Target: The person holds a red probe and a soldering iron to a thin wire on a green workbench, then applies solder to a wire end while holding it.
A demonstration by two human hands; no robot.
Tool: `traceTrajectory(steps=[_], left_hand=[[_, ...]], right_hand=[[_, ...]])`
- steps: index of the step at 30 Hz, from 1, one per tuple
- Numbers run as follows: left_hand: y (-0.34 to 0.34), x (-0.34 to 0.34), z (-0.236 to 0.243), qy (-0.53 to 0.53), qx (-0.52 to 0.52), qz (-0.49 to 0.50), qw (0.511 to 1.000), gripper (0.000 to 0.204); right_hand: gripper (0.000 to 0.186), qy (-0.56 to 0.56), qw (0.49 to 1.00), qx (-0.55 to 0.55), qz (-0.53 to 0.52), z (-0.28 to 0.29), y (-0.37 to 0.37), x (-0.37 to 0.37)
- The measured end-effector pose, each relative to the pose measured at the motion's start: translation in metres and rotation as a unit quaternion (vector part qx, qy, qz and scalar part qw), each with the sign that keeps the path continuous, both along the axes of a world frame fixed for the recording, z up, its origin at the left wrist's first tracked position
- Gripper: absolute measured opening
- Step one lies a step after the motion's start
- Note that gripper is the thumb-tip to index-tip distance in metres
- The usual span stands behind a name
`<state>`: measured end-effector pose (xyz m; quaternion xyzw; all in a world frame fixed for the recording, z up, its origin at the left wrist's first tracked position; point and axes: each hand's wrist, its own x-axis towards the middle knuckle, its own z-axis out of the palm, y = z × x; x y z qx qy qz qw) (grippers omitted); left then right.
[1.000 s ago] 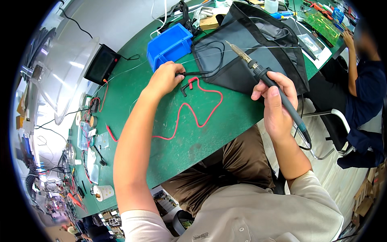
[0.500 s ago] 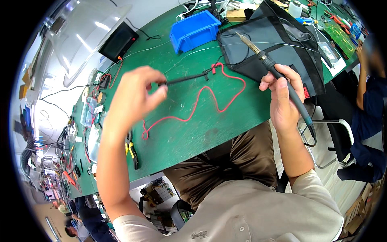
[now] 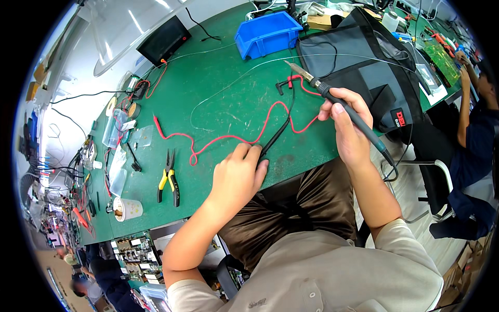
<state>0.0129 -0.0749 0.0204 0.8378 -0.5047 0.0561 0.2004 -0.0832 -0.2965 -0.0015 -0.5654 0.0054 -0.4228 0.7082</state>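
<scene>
Black plastic is gripped at the near edge of the bench: a slim probe [image 3: 275, 138] is pinched between the thumb and the curled fingers of the left hand [image 3: 234, 174], its cable being led away up the bench and across the red lead [image 3: 228, 137]. By the right hand [image 3: 351, 122] a soldering iron [image 3: 358, 117] is held, with the fingers closed round its dark handle and the metal tip pointed up and to the left. The red lead is laid in loose curves over the green bench [image 3: 234, 109], beyond the left hand. To the left of that hand, yellow-and-black pliers [image 3: 170, 172] are placed with their jaws away from the person, and near them a white cup [image 3: 130, 209] is set. Farther off, a blue bin [image 3: 267, 36] is seen beside a dark grey bag [image 3: 377, 80], and a black screen [image 3: 163, 39] is stood at the back left. At the far right, a green circuit board [image 3: 439, 62] is reached by a co-worker's hands [image 3: 461, 58].
</scene>
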Motion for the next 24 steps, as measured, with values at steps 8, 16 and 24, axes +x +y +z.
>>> traceTrajectory(steps=[8, 16, 24], left_hand=[[-0.045, 0.058, 0.054, 0.075, 0.019, -0.118, 0.99, 0.017], [-0.146, 0.154, 0.006, -0.074, 0.123, -0.21, 0.967, 0.022], [-0.163, 0.139, 0.006, -0.322, 0.212, -0.274, 0.881, 0.007]], right_hand=[[0.027, -0.018, 0.997, 0.034, -0.063, 0.001, -0.012, -0.004], [0.03, 0.011, 0.995, 0.017, -0.095, -0.003, -0.02, -0.028], [0.028, -0.025, 0.993, 0.058, -0.097, 0.0, -0.036, -0.039]])
